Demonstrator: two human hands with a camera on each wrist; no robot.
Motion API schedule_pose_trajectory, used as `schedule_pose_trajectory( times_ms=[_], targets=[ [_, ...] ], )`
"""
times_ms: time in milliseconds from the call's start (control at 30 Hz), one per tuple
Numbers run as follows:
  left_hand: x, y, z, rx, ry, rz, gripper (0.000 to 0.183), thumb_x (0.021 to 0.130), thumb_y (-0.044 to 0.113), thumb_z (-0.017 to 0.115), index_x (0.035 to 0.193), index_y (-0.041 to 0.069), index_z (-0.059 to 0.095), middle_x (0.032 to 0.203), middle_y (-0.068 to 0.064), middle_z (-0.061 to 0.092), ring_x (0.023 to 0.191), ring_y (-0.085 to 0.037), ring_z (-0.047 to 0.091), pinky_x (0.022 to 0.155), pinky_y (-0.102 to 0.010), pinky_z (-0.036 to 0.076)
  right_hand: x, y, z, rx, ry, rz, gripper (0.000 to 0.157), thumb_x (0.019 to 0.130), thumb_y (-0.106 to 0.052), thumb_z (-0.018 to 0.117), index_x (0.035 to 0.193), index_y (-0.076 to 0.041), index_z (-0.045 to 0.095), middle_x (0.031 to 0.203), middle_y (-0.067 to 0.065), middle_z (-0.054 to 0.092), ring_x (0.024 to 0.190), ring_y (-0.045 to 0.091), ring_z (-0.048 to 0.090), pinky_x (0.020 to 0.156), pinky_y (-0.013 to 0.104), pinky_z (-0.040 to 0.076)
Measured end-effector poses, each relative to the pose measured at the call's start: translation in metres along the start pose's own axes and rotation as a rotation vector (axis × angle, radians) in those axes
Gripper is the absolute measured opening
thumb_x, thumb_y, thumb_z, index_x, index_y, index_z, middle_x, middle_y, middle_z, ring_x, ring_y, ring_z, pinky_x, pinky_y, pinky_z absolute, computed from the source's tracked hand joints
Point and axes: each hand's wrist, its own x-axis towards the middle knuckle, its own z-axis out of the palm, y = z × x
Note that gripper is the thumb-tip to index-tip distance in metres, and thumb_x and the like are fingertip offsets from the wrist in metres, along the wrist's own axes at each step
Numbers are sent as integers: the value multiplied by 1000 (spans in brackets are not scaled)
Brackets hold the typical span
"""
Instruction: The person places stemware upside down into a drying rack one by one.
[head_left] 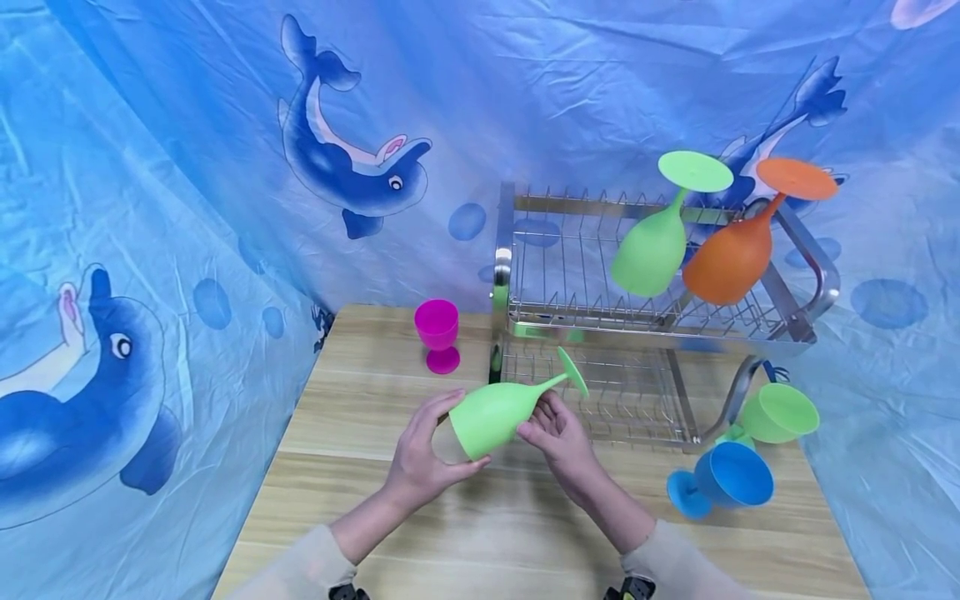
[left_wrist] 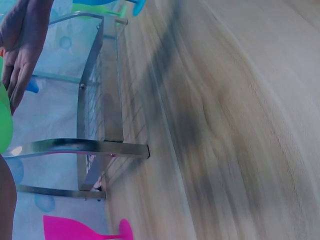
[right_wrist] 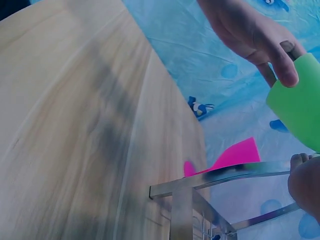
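Observation:
A light green goblet (head_left: 495, 414) is held tilted over the table, its bowl toward the left and its round foot up to the right. My left hand (head_left: 423, 454) grips the bowl at its rim, thumb below and fingers above. At the base of the bowl, by the stem, my right hand (head_left: 562, 442) holds it with thumb and curled fingers. In the right wrist view, the left thumb (right_wrist: 285, 70) presses the goblet's rim. The left wrist view shows only part of the green bowl (left_wrist: 5, 120) at its edge.
A two-tier metal dish rack (head_left: 585, 321) stands behind the hands. Upside down on its top tier lean another green goblet (head_left: 652, 250) and an orange goblet (head_left: 731, 258). A magenta goblet (head_left: 437, 325) stands left of the rack; blue (head_left: 731, 475) and green cups (head_left: 780, 412) stand at right.

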Motion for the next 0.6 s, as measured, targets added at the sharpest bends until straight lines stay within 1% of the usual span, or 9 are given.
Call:
schedule_pose_trajectory(
  times_ms=[100,167,267,333,500,600],
  targets=[
    [-1,1,2,-4,8,1,102,57,17,106,144,-3,56,141,-18,64,128,-32,64,110,-24,52,2,1,2,33,4,-37,81,92,7,73,159,14,27,163,30,35,144,14,50,122,27,39],
    [-2,1,3,-11,13,0,101,58,17,105,144,-3,56,140,-18,64,128,-33,64,110,-24,53,3,1,2,51,6,-53,79,91,10,72,158,13,30,161,24,40,141,10,53,122,27,39],
    [-3,2,4,-34,15,-17,99,59,17,105,144,-2,56,140,-18,64,128,-33,64,109,-24,53,5,1,3,56,2,-68,77,90,12,70,156,14,31,156,15,46,139,9,55,122,27,40],
    [-3,2,4,-55,15,-32,99,60,16,104,145,-1,56,141,-18,63,128,-33,64,108,-23,53,6,0,3,53,-6,-72,77,90,12,71,156,15,31,153,11,50,138,10,56,121,28,42],
    [-4,2,5,-101,16,-48,98,61,13,104,146,-1,56,141,-19,63,127,-33,64,108,-25,54,7,-3,4,36,-25,-66,75,90,9,72,153,18,31,146,8,55,133,13,59,118,29,46],
    [-5,4,6,-117,16,-55,99,61,12,104,146,-1,55,140,-20,63,126,-33,64,108,-26,55,8,-3,3,23,-29,-62,74,90,9,72,152,18,32,144,7,57,131,14,60,117,29,48]
  ],
)
